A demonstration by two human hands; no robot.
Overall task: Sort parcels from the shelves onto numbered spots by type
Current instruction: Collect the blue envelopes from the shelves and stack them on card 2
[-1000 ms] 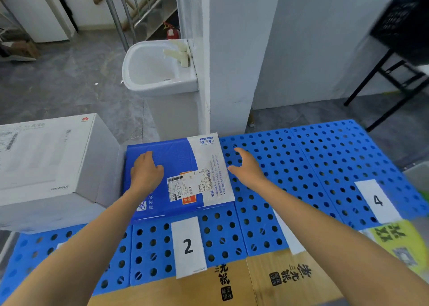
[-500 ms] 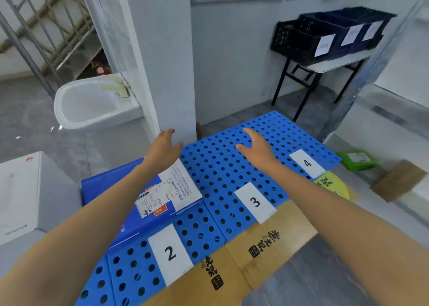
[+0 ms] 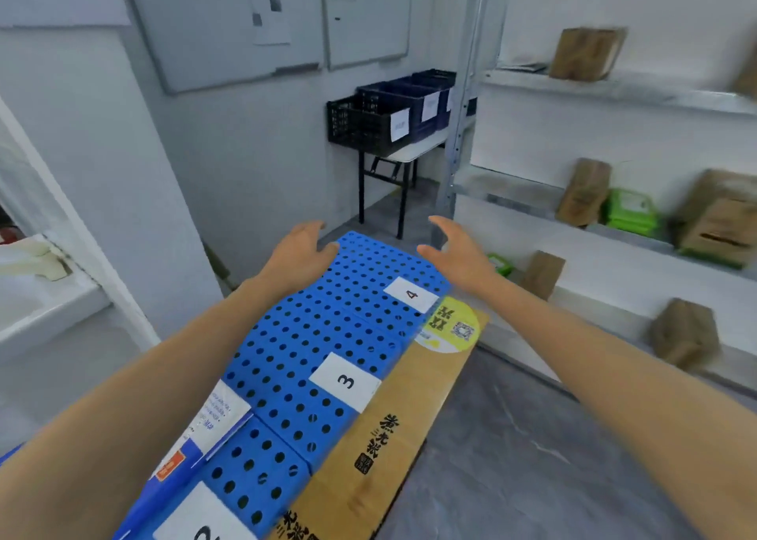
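Note:
A blue perforated platform (image 3: 303, 334) carries white number cards: spot 3 (image 3: 346, 380), spot 4 (image 3: 411, 294), and spot 2 (image 3: 200, 527) at the bottom edge. A blue mailer envelope (image 3: 205, 429) with a white label lies on the platform above spot 2, partly hidden by my left forearm. My left hand (image 3: 299, 253) hovers over the platform's far end, fingers relaxed and empty. My right hand (image 3: 454, 253) is raised beside it, fingers spread, holding nothing. White shelves (image 3: 614, 89) on the right hold brown paper parcels (image 3: 583, 197) and green packets (image 3: 631, 212).
Flattened cardboard (image 3: 381, 437) lies along the platform's right edge. Black and blue crates (image 3: 377, 124) sit on a folding table at the back. A white sink (image 3: 37, 289) is at the left, a white pillar (image 3: 102, 171) beside it. Grey floor (image 3: 532, 457) runs before the shelves.
Both hands left the blue mailer and lifted off the platform. The view swung right from the sink and white box towards the shelves; spots 3 and 4 came into view.

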